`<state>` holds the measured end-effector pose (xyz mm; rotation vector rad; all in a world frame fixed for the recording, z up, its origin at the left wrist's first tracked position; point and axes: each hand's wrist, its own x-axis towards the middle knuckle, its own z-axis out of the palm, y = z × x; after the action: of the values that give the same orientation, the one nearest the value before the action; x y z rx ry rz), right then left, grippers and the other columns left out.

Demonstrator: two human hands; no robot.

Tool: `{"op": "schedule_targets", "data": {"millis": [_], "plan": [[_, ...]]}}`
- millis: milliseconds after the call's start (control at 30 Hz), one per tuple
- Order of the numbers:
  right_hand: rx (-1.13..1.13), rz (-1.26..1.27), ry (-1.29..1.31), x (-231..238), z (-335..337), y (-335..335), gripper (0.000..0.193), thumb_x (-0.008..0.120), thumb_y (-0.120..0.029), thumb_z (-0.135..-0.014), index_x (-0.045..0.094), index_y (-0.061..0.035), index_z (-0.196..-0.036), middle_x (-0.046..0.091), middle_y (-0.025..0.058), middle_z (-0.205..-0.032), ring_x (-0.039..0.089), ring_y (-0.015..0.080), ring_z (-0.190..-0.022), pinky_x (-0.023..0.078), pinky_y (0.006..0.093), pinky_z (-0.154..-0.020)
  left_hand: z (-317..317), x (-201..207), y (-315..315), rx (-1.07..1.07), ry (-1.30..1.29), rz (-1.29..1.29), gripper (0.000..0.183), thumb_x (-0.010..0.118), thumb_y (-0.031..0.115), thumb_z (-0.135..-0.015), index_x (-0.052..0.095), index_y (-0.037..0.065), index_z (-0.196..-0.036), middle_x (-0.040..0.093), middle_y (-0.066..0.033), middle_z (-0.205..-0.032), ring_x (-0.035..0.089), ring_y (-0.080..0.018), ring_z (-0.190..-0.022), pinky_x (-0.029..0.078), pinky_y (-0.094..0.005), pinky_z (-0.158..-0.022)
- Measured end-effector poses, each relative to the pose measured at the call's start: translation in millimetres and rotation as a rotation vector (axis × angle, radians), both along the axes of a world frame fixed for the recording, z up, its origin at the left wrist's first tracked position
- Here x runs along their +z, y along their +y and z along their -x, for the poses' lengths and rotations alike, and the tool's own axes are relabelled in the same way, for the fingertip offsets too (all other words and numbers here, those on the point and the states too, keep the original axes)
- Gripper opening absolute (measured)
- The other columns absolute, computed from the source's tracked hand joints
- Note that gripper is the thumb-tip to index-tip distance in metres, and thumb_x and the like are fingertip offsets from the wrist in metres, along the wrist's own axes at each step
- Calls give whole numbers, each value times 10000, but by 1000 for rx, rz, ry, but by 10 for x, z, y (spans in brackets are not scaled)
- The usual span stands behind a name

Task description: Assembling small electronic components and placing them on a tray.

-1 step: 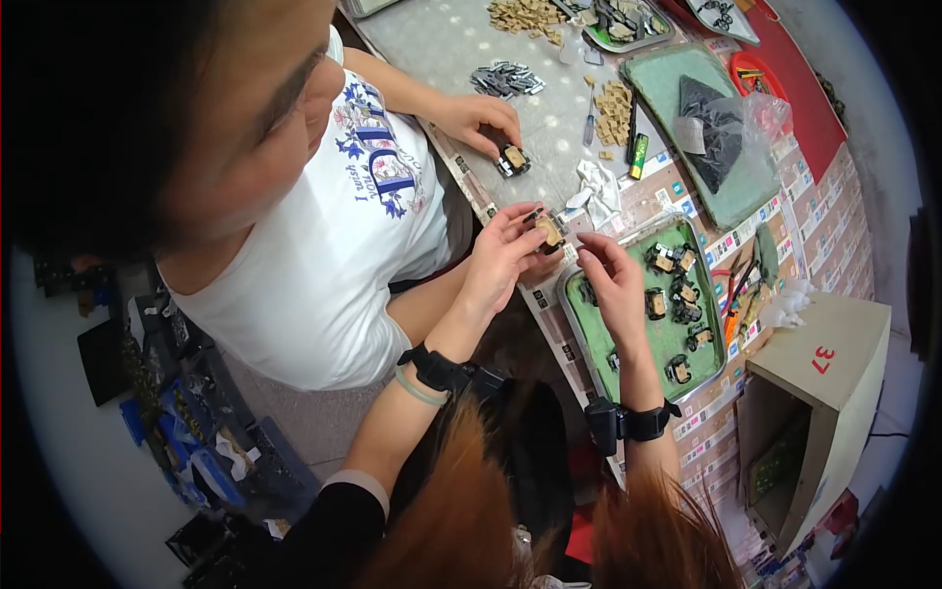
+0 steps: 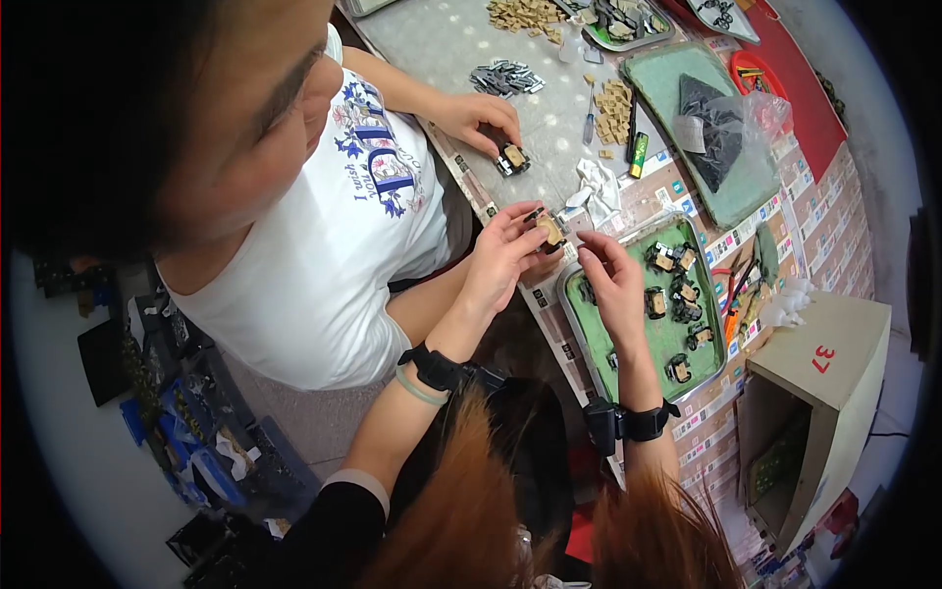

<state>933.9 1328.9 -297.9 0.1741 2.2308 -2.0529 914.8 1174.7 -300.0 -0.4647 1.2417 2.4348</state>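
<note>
My left hand (image 2: 502, 257) pinches a small black assembly with a tan top (image 2: 549, 234) that looks like a toy vehicle part, raised over the table's edge. My right hand (image 2: 613, 280) hovers just right of it, over the tray's near-left side. Its fingers are loosely bent and apart, with nothing seen in them. Below and right of that hand, a green-lined tray (image 2: 633, 378) holds several similar black-and-tan assemblies (image 2: 672, 259). Another person's hand (image 2: 481, 121) rests on the table, with its fingers on a similar assembly (image 2: 512, 158).
A white cloth (image 2: 597, 191), a screwdriver (image 2: 589, 128) and tan piece piles (image 2: 614, 113) lie beyond my hands. Red-handled pliers (image 2: 728, 275) and a grey box (image 2: 834, 344) stand to the right. Farther back, a green tray (image 2: 746, 187) carries a bag of black parts (image 2: 708, 133).
</note>
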Motion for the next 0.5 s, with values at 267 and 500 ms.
{"op": "schedule_targets", "data": {"millis": [267,500], "plan": [[-60,14,86,-49,121,-37,197,486,-38,-810,566,0,-986,554,64,-864,524,117,-784,413,230,-699,93,-67,51,-3,-2,-37,350,533,91,-821,437,28,-1152,533,-62,-999,532,-127,-877,452,-284,-729],[-10,-145,184,26,89,-92,211,463,13,-787,577,-7,-964,536,72,-857,518,133,-773,411,232,-689,43,-46,8,17,11,-68,316,515,66,-826,437,23,-1129,535,-73,-992,547,-148,-877,471,-307,-753]]}}
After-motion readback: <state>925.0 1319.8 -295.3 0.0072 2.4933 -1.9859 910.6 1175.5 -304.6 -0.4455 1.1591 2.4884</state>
